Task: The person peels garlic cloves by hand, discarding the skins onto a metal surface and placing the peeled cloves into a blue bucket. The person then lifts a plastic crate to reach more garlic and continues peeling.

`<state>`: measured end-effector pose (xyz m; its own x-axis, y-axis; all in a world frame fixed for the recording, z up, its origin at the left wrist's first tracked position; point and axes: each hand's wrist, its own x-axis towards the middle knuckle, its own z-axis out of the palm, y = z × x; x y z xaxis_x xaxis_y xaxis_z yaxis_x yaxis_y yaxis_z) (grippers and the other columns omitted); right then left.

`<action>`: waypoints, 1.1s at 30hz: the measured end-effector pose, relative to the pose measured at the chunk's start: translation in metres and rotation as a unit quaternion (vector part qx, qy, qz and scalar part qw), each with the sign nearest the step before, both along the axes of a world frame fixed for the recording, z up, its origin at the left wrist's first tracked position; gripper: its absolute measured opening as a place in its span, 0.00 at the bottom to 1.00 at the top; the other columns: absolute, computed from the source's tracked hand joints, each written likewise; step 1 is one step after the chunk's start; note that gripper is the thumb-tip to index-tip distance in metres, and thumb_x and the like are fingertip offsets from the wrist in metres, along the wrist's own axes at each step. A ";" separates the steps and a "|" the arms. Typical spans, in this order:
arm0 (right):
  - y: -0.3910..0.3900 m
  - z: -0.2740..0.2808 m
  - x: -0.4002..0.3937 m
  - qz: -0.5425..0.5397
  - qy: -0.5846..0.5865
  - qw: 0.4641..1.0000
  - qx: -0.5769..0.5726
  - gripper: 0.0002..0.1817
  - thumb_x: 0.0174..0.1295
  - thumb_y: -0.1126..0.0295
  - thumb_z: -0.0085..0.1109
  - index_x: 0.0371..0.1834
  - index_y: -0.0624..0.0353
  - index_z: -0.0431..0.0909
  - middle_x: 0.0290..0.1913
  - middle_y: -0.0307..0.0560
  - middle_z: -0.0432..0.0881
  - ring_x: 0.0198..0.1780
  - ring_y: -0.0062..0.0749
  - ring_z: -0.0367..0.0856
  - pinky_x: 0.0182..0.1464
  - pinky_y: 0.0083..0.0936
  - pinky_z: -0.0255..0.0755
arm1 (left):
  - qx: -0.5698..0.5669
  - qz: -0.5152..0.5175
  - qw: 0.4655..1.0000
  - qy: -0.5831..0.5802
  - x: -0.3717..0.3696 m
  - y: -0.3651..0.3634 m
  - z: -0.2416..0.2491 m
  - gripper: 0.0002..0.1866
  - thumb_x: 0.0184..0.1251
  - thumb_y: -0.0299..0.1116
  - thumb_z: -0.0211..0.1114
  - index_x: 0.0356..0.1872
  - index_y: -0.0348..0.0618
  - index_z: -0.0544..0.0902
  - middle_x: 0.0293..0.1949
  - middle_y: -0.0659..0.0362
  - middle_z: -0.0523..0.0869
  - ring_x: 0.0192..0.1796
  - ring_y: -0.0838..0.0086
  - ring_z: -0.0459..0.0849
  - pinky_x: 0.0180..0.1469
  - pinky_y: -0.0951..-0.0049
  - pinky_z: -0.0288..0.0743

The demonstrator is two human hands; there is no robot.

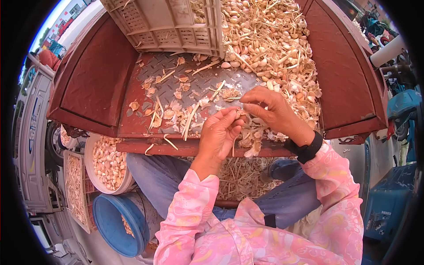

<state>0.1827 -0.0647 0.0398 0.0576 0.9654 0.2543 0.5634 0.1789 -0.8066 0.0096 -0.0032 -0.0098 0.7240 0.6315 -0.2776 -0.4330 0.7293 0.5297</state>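
Observation:
My left hand point(221, 132) is closed, its thumb and curled fingers pinching a small pale piece of garlic point(241, 113) over the front of the metal truck bed. Just to the right, my right hand point(278, 112) bends over that piece with its fingers drawn together; whatever lies between its fingertips is too small to make out. Beneath both hands are garlic skins point(252, 140) and dry stalks point(191, 121). A large heap of garlic cloves point(274, 44), mixed with stalks and husks, spreads behind and to the right of my right hand.
A plastic crate point(170, 37) stands tilted at the back left of the bed. Red metal side walls point(95, 73) flank it. Down on the left are a white bucket of cloves point(91, 161), a blue-rimmed bucket point(104, 216) and a crate of garlic scraps point(75, 187). Husks litter the ground between my legs.

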 end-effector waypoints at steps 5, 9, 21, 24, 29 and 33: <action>0.002 -0.012 0.041 -0.165 -0.262 0.949 0.058 0.06 0.57 0.72 0.58 0.38 0.57 0.80 0.34 0.48 0.80 0.40 0.47 0.79 0.41 0.38 0.72 | 0.064 0.031 0.996 0.062 -0.009 0.013 0.016 0.11 0.66 0.22 0.55 0.48 0.31 0.76 0.36 0.54 0.83 0.37 0.74 0.86 0.39 0.83 0.84; 0.011 -0.012 0.029 -0.081 -0.316 0.945 0.013 0.06 0.54 0.70 0.59 0.33 0.58 0.79 0.32 0.49 0.80 0.40 0.47 0.79 0.41 0.38 0.73 | 0.178 0.049 0.974 0.133 -0.012 0.023 0.022 0.12 0.69 0.26 0.55 0.50 0.33 0.76 0.30 0.62 0.79 0.24 0.86 0.74 0.24 0.89 0.69; 0.012 -0.006 -0.004 0.010 0.041 0.999 -0.023 0.07 0.55 0.77 0.62 0.37 0.63 0.77 0.32 0.43 0.80 0.35 0.24 0.81 0.39 0.21 0.75 | 0.105 -0.038 0.989 0.096 0.002 0.009 0.017 0.16 0.71 0.32 0.56 0.54 0.32 0.74 0.38 0.59 0.83 0.37 0.81 0.82 0.33 0.87 0.78; 0.005 -0.007 -0.009 0.034 0.046 0.997 0.047 0.08 0.55 0.78 0.62 0.38 0.62 0.78 0.33 0.43 0.80 0.35 0.25 0.81 0.38 0.21 0.74 | 0.049 -0.049 0.997 0.025 0.003 0.005 0.013 0.16 0.70 0.30 0.57 0.54 0.32 0.74 0.38 0.59 0.82 0.36 0.81 0.82 0.34 0.87 0.78; 0.002 -0.003 -0.013 0.012 0.028 0.996 0.081 0.08 0.54 0.77 0.62 0.38 0.61 0.78 0.32 0.45 0.79 0.34 0.32 0.80 0.36 0.25 0.73 | 0.044 0.006 0.998 0.032 0.000 -0.001 0.015 0.14 0.68 0.29 0.60 0.51 0.33 0.76 0.35 0.61 0.83 0.34 0.82 0.81 0.34 0.87 0.75; -0.002 0.009 -0.010 0.031 -0.127 0.987 0.091 0.06 0.55 0.75 0.60 0.36 0.61 0.77 0.31 0.49 0.78 0.32 0.42 0.79 0.34 0.33 0.72 | 0.223 0.077 0.964 0.119 0.002 -0.011 0.013 0.10 0.66 0.28 0.63 0.46 0.36 0.80 0.30 0.65 0.82 0.30 0.86 0.78 0.31 0.89 0.71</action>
